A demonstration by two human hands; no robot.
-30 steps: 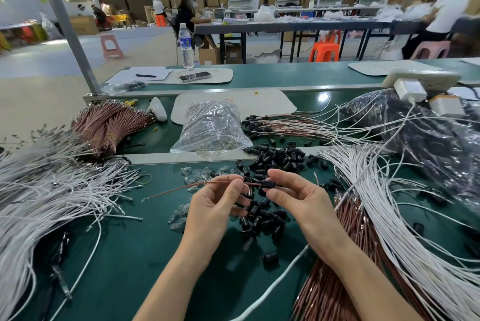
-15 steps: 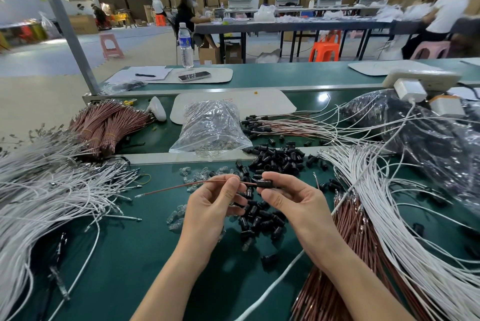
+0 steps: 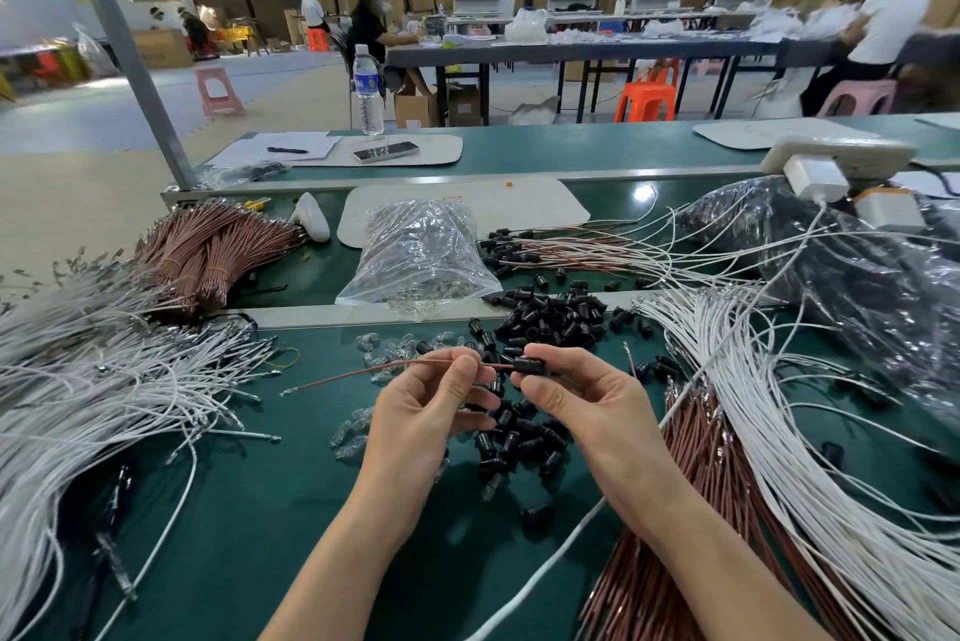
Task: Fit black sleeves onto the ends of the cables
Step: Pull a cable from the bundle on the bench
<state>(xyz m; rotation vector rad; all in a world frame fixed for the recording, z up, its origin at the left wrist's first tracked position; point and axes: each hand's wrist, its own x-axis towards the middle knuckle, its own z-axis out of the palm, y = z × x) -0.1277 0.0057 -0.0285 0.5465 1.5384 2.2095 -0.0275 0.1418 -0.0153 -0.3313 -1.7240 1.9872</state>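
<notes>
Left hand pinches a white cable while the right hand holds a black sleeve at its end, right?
No: the head view shows the cable is brown, not white. The left hand pinches it while the right hand holds the black sleeve at its end.

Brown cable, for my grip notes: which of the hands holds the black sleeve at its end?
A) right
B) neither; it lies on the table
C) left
A: the right hand pinches the black sleeve on the brown cable, while the left hand pinches the cable further along.
</notes>
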